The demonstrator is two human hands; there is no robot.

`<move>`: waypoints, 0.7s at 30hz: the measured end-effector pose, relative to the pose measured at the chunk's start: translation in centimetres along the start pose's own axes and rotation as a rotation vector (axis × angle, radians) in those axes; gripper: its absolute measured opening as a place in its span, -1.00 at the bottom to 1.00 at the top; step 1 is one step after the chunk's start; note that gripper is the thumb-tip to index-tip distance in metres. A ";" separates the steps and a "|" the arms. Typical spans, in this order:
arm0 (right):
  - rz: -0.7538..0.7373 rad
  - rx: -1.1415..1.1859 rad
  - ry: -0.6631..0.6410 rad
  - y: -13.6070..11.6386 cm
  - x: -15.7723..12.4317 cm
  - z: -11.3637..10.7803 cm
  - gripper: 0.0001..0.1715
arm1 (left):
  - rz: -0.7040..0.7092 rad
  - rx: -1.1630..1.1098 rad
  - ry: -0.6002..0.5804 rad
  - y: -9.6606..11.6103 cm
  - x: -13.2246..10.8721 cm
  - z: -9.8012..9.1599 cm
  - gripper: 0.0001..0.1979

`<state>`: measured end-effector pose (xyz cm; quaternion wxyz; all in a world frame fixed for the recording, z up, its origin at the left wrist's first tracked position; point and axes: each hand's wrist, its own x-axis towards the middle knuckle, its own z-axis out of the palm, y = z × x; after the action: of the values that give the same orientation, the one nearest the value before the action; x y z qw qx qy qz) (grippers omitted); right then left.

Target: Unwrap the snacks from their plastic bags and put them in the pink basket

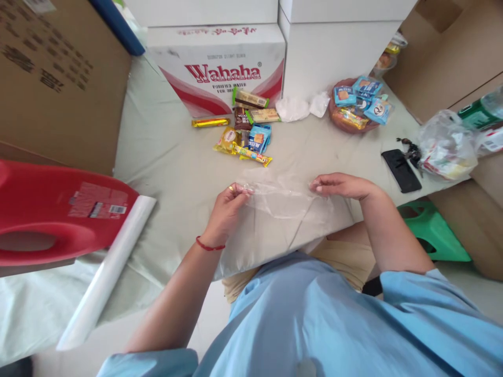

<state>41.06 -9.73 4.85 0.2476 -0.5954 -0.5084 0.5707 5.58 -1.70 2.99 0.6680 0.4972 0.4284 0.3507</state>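
Note:
A thin clear plastic bag [285, 201] stretches between my two hands, low over the cloth near the table's front edge. My left hand [231, 207] pinches its left side between thumb and fingers. At the other side, my right hand [341, 186] is closed on the bag's edge. Beyond the bag lies a loose group of packaged snacks: a blue cracker packet [258, 139], a yellow wrapped stick [251, 155], a yellow round-cake packet [228, 140], a brown cocoa packet [242, 119] and green-ended bars [251, 98].
A reddish bowl [340, 123] of snack packets stands at the back right, near crumpled white plastic [293, 109]. A phone [401, 170] and a filled plastic bag [448, 144] lie right. A Wahaha carton [220, 73] stands behind; a red jug [58, 209] and plastic roll [108, 272] are left.

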 end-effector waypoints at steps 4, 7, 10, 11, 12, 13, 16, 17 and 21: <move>0.035 -0.024 0.285 -1.4 2.3 -1.2 -0.48 | 0.031 -0.031 -0.068 -0.3 -0.2 0.9 -0.75; 0.024 -0.192 0.307 -2.3 5.8 0.2 -0.55 | 0.063 0.030 -0.077 -0.5 0.0 1.3 -0.70; -0.026 -0.322 0.108 -3.0 8.4 2.6 -0.65 | 0.025 0.047 -0.027 -0.7 0.3 1.0 -0.66; -0.044 -0.314 0.088 -3.1 9.0 3.2 -0.71 | 0.007 0.065 0.012 -0.8 0.3 0.7 -0.66; -0.061 -0.275 0.105 -3.3 9.4 3.5 -0.74 | -0.008 0.088 0.060 -0.9 0.2 0.3 -0.67; -0.072 -0.213 0.155 -3.3 9.7 3.7 -0.73 | -0.023 0.115 0.111 -1.0 0.1 -0.1 -0.69; -0.051 -0.013 0.306 -3.1 10.4 2.8 -0.66 | -0.064 0.208 0.221 -1.4 -0.6 -1.1 -0.72; -0.028 0.023 0.322 -2.9 10.7 2.2 -0.66 | -0.081 0.246 0.236 -1.6 -0.8 -1.4 -0.73; -0.016 -0.154 0.558 -2.0 11.2 0.5 -0.79 | -0.087 0.405 0.275 -2.2 -1.6 -1.5 -0.75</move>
<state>38.05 0.74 1.65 0.3365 -0.7423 -0.4673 0.3427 3.66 -3.18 1.05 0.5044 0.5496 0.5981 0.2929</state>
